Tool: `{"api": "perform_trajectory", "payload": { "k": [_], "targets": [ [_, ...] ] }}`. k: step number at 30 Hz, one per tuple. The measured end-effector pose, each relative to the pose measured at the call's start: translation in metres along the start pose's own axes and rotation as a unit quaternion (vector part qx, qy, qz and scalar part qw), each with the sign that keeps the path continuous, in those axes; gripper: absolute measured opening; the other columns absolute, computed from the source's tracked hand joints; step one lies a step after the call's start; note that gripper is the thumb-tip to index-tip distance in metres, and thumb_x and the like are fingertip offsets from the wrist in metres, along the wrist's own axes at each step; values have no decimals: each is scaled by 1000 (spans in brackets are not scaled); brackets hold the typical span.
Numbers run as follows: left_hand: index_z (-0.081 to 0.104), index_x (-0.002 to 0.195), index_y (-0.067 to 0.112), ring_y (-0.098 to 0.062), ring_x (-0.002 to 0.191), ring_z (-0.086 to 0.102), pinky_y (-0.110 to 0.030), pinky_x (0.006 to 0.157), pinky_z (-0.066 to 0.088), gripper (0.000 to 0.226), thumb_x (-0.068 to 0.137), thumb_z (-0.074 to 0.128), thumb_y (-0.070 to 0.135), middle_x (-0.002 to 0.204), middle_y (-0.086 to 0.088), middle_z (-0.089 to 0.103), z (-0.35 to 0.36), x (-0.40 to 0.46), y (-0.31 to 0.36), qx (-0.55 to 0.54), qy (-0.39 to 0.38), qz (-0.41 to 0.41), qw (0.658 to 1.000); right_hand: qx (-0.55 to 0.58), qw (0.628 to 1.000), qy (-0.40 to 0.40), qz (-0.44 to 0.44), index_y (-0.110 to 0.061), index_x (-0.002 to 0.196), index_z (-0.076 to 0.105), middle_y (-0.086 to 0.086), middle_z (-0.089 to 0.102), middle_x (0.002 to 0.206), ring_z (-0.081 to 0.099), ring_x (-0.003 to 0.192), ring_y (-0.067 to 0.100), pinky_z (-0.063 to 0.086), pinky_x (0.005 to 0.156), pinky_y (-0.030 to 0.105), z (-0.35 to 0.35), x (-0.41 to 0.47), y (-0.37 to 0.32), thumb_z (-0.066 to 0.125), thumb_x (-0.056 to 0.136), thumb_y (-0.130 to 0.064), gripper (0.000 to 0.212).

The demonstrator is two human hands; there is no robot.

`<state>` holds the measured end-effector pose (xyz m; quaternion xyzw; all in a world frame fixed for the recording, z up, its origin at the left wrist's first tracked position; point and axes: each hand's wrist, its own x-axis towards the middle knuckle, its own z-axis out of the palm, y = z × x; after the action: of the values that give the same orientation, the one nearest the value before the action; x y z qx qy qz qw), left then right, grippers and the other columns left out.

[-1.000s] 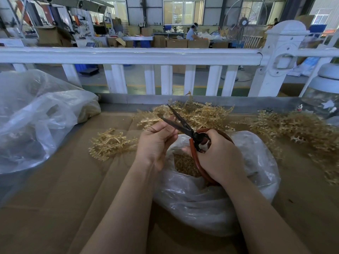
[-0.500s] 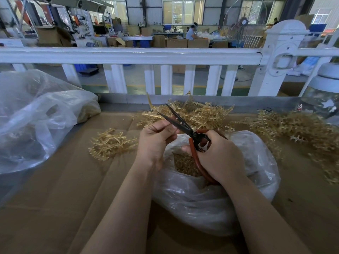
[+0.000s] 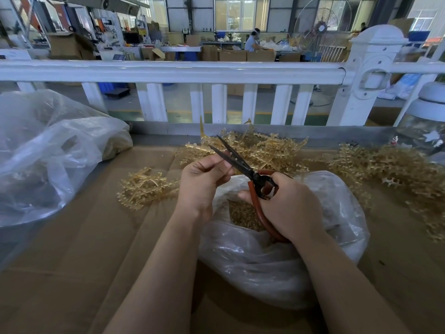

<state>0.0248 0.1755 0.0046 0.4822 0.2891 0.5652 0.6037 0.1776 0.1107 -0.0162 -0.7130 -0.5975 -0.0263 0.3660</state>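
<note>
While the left hand (image 3: 203,182) pinches what appears to be a gold plastic sprig (image 3: 201,131), the right hand (image 3: 289,206) grips the scissors (image 3: 249,172), blades parted, slanting toward upper left. The sprig stands upright just left of the tips, above the bag (image 3: 277,261).

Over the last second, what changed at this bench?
The left hand has raised a thin gold strip beside the scissors, whose open blades have closed a little. The right hand keeps its grip on the red handles. The bag and gold piles stayed put.
</note>
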Motion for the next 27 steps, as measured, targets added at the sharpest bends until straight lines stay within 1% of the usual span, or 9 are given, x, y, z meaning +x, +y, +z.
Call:
{"api": "perform_trajectory", "payload": {
  "k": [3, 6, 10, 12, 14, 16, 21, 24, 27],
  "targets": [
    [67, 81, 3, -11, 62, 56, -21, 66, 49, 16, 89, 59, -8, 62, -1, 61, 0, 0, 0, 4, 5, 1, 1000, -3, 1000, -3, 4, -33, 85, 62, -20, 56, 65, 55, 66, 5, 37, 53, 18, 0, 0, 1, 35, 58, -97, 75],
    [66, 80, 4, -11, 62, 55, -20, 64, 49, 17, 89, 59, -9, 63, -1, 60, -1, 0, 1, 17, 5, 2, 1000, -15, 1000, 1, 1, -36, 83, 58, -23, 50, 62, 51, 64, 5, 33, 52, 15, -1, 0, 1, 38, 60, -96, 68],
    [71, 65, 17, -11, 61, 52, -20, 64, 48, 38, 89, 58, -9, 60, 2, 60, -3, -1, 3, 45, -19, 14, 999, -23, 1000, 14, -8, -38, 87, 57, -27, 43, 63, 46, 65, 2, 29, 53, 12, -2, 0, 0, 37, 61, -95, 66],
    [69, 68, 10, -11, 61, 51, -22, 66, 47, 31, 89, 58, -10, 61, 1, 60, -3, -1, 3, 60, -23, 15, 998, -27, 999, 15, -8, -35, 89, 59, -26, 45, 65, 47, 67, 3, 31, 53, 14, -3, 0, 0, 35, 61, -96, 71],
    [65, 80, -3, -11, 62, 52, -23, 67, 47, 12, 89, 58, -9, 64, -2, 60, -3, 0, 2, 73, -22, 13, 997, -35, 999, 17, -9, -32, 92, 62, -24, 49, 70, 49, 70, 4, 35, 54, 18, -3, 1, 0, 40, 63, -94, 71],
    [64, 89, -7, -11, 63, 53, -23, 68, 48, 5, 89, 59, -9, 67, -4, 60, -3, 0, 0, 74, -21, 10, 997, -45, 999, 22, -13, -31, 90, 62, -22, 51, 72, 51, 71, 4, 38, 54, 20, -3, 0, 0, 43, 66, -91, 68],
    [65, 90, -7, -14, 65, 53, -24, 67, 47, 7, 88, 58, -10, 71, -9, 59, -3, 0, 1, 65, -22, 2, 998, -49, 999, 17, -9, -32, 91, 63, -23, 50, 71, 50, 70, 4, 42, 56, 23, -3, 0, 0, 45, 67, -90, 66],
    [62, 80, 0, -15, 65, 53, -23, 65, 47, 16, 88, 56, -12, 69, -7, 58, -2, 0, 2, 40, -20, -13, 999, -48, 999, 7, -5, -32, 92, 63, -22, 53, 73, 53, 71, 6, 46, 59, 24, -2, 1, 1, 43, 66, -91, 68],
    [61, 78, 2, -14, 63, 53, -21, 64, 48, 20, 88, 54, -13, 68, -6, 59, -1, 0, 2, 17, -21, -23, 999, -32, 999, 5, -6, -33, 95, 65, -19, 59, 74, 54, 70, 7, 48, 60, 25, -2, 0, 1, 44, 67, -91, 68]
  ]
}}
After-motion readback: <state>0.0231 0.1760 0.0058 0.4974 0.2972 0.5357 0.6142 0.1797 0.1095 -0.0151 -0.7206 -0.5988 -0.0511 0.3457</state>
